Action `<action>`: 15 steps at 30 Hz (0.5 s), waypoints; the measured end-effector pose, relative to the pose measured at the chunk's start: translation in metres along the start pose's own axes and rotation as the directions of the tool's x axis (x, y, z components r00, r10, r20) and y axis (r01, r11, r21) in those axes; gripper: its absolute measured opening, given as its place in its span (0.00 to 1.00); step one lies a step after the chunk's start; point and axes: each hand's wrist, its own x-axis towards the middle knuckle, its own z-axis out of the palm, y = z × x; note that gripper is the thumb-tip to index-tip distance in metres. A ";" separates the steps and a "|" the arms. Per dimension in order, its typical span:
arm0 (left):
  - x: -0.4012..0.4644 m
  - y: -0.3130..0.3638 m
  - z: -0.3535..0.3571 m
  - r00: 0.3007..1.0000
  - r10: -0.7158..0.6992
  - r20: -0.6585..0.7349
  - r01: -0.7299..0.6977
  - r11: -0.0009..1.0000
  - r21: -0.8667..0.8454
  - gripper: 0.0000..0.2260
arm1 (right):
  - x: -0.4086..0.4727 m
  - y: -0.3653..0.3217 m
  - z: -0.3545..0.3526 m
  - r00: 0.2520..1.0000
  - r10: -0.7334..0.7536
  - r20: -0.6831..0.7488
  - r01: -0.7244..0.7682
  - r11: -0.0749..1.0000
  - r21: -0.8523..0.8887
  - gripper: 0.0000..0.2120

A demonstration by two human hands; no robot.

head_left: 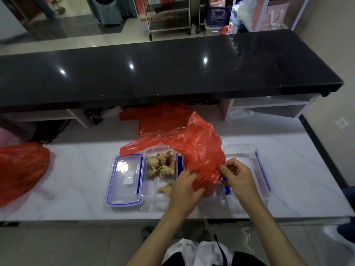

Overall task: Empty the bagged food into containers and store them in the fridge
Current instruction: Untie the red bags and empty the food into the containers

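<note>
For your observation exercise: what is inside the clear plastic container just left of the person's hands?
The clear plastic container holds knobbly beige ginger roots. The left hand and the red plastic bag, gripped by both hands, cover its right side; the right hand is beyond it.

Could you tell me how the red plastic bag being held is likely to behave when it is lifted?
The red bag looks thin and crumpled, so probably floppy and light. Both hands pinch its edge; it may slip easily.

A red bag (201,150) is hiding part of a clear container (244,169); another red bag (21,167) is running off the left edge.
</note>
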 end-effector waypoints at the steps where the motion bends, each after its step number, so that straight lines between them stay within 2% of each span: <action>1: 0.000 -0.001 -0.001 0.999 -0.007 -0.043 0.007 1.000 -0.003 0.15 | 0.000 0.001 -0.001 1.000 -0.003 0.009 0.003 1.000 -0.003 0.05; 3: 0.001 -0.003 -0.004 0.995 -0.040 -0.094 0.037 0.999 -0.037 0.15 | 0.001 0.004 -0.006 0.998 -0.027 0.053 0.031 0.997 -0.072 0.07; 7: 0.004 0.002 -0.008 0.990 -0.060 -0.128 0.038 0.985 -0.171 0.13 | -0.002 0.013 -0.012 0.976 0.024 0.219 0.058 0.930 -0.363 0.31; 8: 0.004 0.006 -0.009 0.991 -0.045 -0.129 0.017 0.978 -0.209 0.12 | -0.002 0.017 -0.012 0.969 0.021 0.245 0.086 0.905 -0.417 0.32; 12: 0.006 0.017 -0.014 0.993 0.072 -0.091 -0.096 0.948 -0.303 0.12 | 0.002 0.024 -0.018 0.978 -0.095 0.185 0.174 0.861 -0.478 0.16; 15: 0.009 0.012 -0.012 0.996 0.028 -0.089 -0.054 0.950 -0.308 0.10 | 0.002 0.020 -0.022 0.977 -0.142 0.159 0.201 0.858 -0.474 0.11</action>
